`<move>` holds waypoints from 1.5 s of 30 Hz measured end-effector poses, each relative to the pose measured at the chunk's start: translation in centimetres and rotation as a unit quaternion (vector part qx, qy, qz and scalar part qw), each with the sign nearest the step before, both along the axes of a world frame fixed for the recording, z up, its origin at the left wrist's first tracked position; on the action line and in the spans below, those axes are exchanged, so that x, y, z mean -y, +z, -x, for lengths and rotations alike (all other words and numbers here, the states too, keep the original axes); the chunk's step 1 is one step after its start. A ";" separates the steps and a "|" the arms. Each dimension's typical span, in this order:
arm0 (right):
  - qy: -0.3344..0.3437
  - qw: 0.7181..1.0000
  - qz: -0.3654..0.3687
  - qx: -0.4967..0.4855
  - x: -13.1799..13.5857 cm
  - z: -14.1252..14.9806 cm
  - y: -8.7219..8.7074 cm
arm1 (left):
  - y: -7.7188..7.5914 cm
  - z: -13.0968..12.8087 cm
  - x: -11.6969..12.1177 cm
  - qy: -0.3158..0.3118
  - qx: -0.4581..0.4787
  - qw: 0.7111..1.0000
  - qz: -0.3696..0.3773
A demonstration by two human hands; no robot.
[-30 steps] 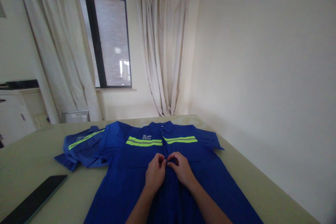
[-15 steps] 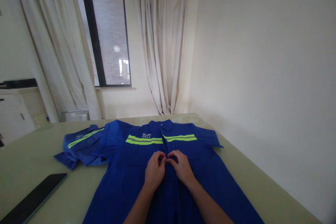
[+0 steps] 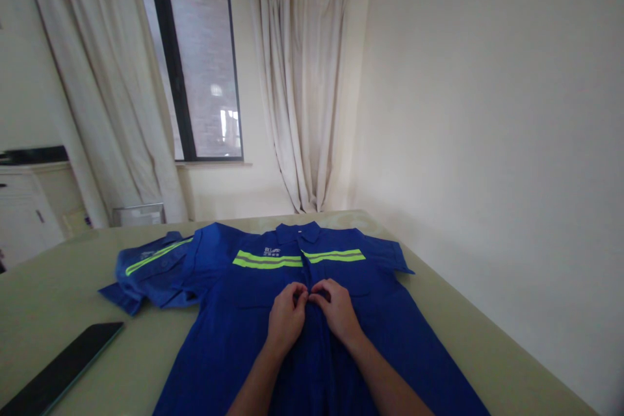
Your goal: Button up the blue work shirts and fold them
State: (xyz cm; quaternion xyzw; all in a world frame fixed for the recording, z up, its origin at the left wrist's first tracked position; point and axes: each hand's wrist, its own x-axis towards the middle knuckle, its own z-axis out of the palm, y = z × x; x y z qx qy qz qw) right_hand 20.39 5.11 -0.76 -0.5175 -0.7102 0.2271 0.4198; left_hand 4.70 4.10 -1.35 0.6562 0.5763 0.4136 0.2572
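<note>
A blue short-sleeved work shirt (image 3: 229, 331) with a yellow-green reflective band across the chest lies spread out, its collar pointing away from me. Both hands meet at its front opening, just below the band. My left hand (image 3: 287, 315) pinches the left side of the front edge between thumb and fingers. Fingertips nearly touching it, my right hand (image 3: 336, 309) pinches the fabric from the other side. Whatever small part sits between the fingertips is hidden. Above the hands the front gapes slightly near the band.
A second blue garment (image 3: 160, 273) with a similar band lies crumpled at the shirt's left sleeve. Nearer me on the left is a dark flat slab-like object (image 3: 63, 367) on the pale green table (image 3: 43, 299). A wall (image 3: 497, 175) runs along the table's right side.
Hardly anything differs. Both hands keep their pinch at the same spot on the shirt front, and the view has shifted very slightly.
</note>
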 end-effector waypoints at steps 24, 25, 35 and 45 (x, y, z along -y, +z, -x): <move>0.033 0.998 0.046 -0.031 -0.8 -0.6 -0.2 | -0.4 0.0 0.0 0.006 -0.022 1.000 0.016; 0.029 0.998 0.045 -0.027 -0.8 -0.5 -0.3 | -0.3 0.0 0.0 0.003 -0.028 0.999 0.018; -0.015 0.999 0.026 0.040 -0.3 0.2 -0.5 | -0.3 0.0 0.8 -0.016 -0.046 0.999 -0.010; -0.059 0.982 0.095 0.150 2.5 1.0 1.2 | -1.1 -0.7 5.8 -0.045 -0.280 0.958 -0.045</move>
